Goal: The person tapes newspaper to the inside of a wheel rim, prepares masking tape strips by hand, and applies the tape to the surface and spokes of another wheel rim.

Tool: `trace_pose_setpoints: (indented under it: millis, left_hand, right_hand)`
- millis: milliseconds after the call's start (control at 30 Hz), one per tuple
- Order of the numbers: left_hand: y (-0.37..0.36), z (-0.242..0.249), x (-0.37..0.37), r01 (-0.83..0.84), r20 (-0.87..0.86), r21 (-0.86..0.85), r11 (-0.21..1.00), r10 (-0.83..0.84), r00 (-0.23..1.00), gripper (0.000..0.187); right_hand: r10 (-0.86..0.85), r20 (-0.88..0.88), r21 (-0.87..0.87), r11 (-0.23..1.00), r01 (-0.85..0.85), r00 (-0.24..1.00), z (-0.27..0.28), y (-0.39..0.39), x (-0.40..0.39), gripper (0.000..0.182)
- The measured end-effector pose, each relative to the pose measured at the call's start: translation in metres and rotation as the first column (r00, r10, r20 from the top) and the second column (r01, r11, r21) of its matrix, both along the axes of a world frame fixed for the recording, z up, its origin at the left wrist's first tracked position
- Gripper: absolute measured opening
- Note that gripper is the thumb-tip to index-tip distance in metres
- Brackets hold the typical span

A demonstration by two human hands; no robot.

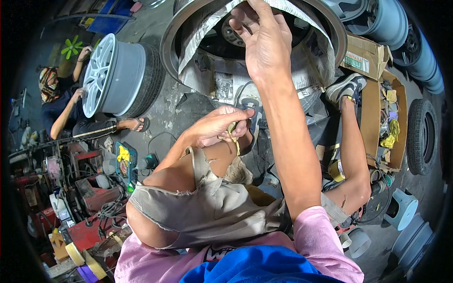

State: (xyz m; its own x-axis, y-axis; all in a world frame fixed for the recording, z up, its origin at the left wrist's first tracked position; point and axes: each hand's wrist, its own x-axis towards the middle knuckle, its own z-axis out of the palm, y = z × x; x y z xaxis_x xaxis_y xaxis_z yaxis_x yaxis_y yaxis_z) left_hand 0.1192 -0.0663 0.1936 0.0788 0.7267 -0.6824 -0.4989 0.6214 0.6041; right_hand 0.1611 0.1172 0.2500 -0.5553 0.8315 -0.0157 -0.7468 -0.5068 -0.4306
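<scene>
Pinching a thin, crumpled yellowish strip in the left hand, with thumb and curled fingers clamped together on it and a loose end dangling just below, near the bent left knee. Reaching up and over to the right of that with the right hand, palm turned up toward the camera, fingers apart and loosely bent, gripping nothing visible. Got it right over the newspaper lining the big round rim, but honestly can't tell about fingertip contact with the paper. Looking past the right hand, off to its right, at a stack of blue-grey wheels. Lower down on that same side, seeing a sneaker, then an open cardboard box full of crumpled scraps, with a black tyre just beyond it. Left of the left hand and further up, spotting another person with one hand at the edge of a silvery spoked wheel, right beside a dark tyre. Down and left of the left hand, finding a small blue basket with yellow stuff inside, close to some cluttered red equipment.
</scene>
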Motion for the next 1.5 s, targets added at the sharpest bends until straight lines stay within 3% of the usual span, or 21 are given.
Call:
trace_pose_setpoints:
  millis: [200, 267, 467, 667, 800, 867, 900, 933, 1000, 1033, 1100, 1133, 1200, 1333, 1400, 1433, 1467, 1500]
  left_hand:
    - [-0.003, -0.008, -0.004, 0.045, 0.002, 0.044, 0.998, -0.045, 0.999, 0.031]
    - [-0.001, -0.005, -0.001, -0.012, -0.012, -0.006, 1.0, 0.012, 1.0, 0.033]
    - [0.0, -0.003, -0.001, -0.012, 0.002, -0.008, 1.0, 0.012, 1.0, 0.037]
    - [-0.002, -0.005, -0.003, 0.014, -0.039, 0.005, 1.0, -0.014, 0.999, 0.038]
    - [0.004, 0.005, 0.0, 0.075, 0.009, 0.041, 0.996, -0.075, 0.997, 0.034]
    - [0.009, 0.014, 0.012, -0.086, -0.141, 0.059, 0.995, 0.094, 0.986, 0.039]
    - [0.006, -0.003, 0.006, -0.201, -0.083, 0.122, 0.972, 0.212, 0.974, 0.029]
    - [0.008, -0.003, 0.002, -0.203, -0.083, 0.122, 0.972, 0.214, 0.973, 0.029]
    - [0.01, -0.001, -0.004, -0.406, -0.061, 0.216, 0.888, 0.427, 0.902, 0.032]
    - [0.007, 0.001, -0.01, -0.43, 0.063, 0.239, 0.87, 0.428, 0.901, 0.038]
    - [0.01, 0.009, 0.0, -0.472, 0.042, 0.256, 0.843, 0.478, 0.877, 0.035]
    - [0.012, 0.012, 0.004, -0.509, 0.021, 0.278, 0.815, 0.524, 0.851, 0.032]
    - [0.01, 0.002, -0.001, -0.474, -0.006, 0.324, 0.819, 0.503, 0.864, 0.028]
    - [0.009, -0.009, -0.01, -0.301, -0.134, 0.415, 0.858, 0.385, 0.913, 0.039]
    - [0.013, -0.002, -0.005, -0.237, -0.182, 0.437, 0.867, 0.344, 0.921, 0.041]
    - [0.016, 0.007, -0.001, -0.212, -0.215, 0.441, 0.872, 0.332, 0.918, 0.043]
    - [0.018, 0.011, 0.003, -0.188, -0.247, 0.444, 0.876, 0.321, 0.914, 0.046]
    - [0.018, 0.008, 0.005, -0.192, -0.244, 0.44, 0.877, 0.323, 0.914, 0.046]
  right_hand:
    - [-0.029, 0.073, -0.03, 0.999, 0.031, 0.997, 0.005, 0.003, -0.004, 0.024]
    - [-0.042, 0.111, -0.021, 0.999, 0.044, 0.993, 0.006, 0.004, -0.007, 0.024]
    - [-0.19, 0.182, 0.087, 0.98, 0.177, 0.965, 0.004, 0.006, -0.012, 0.019]
    - [-0.245, 0.199, 0.078, 0.969, 0.234, 0.949, 0.005, 0.006, -0.015, 0.027]
    - [-0.173, 0.215, 0.085, 0.984, 0.158, 0.961, -0.001, 0.006, -0.009, 0.038]
    - [-0.118, 0.198, 0.254, 0.965, 0.066, 0.973, -0.009, -0.003, 0.007, 0.032]
    - [-0.153, 0.196, 0.229, 0.968, 0.106, 0.969, -0.008, -0.014, 0.016, 0.026]
    - [-0.151, 0.197, 0.229, 0.968, 0.105, 0.969, -0.011, -0.022, 0.028, 0.026]
    - [-0.106, 0.431, 0.263, 0.965, -0.012, 0.896, -0.03, -0.032, 0.059, 0.031]
    - [-0.104, 0.433, 0.262, 0.965, -0.015, 0.895, -0.047, -0.036, 0.071, 0.031]
    - [-0.014, 0.638, 0.328, 0.91, -0.255, 0.77, -0.082, -0.046, 0.091, 0.033]
    - [-0.016, 0.638, 0.329, 0.91, -0.254, 0.77, -0.091, -0.056, 0.097, 0.033]
    - [0.177, 0.694, 0.2, 0.884, -0.423, 0.698, -0.099, -0.075, 0.111, 0.031]
    - [0.198, 0.574, 0.176, 0.918, -0.356, 0.795, -0.095, -0.097, 0.109, 0.019]
    - [-0.014, 0.679, 0.319, 0.906, -0.278, 0.734, -0.088, -0.093, 0.101, 0.014]
    - [-0.298, 0.668, 0.558, 0.807, -0.194, 0.682, -0.083, -0.092, 0.097, 0.012]
    - [-0.297, 0.668, 0.557, 0.807, -0.195, 0.682, -0.08, -0.087, 0.094, 0.012]
    - [-0.456, 0.603, 0.704, 0.69, -0.167, 0.655, -0.077, -0.083, 0.09, 0.011]
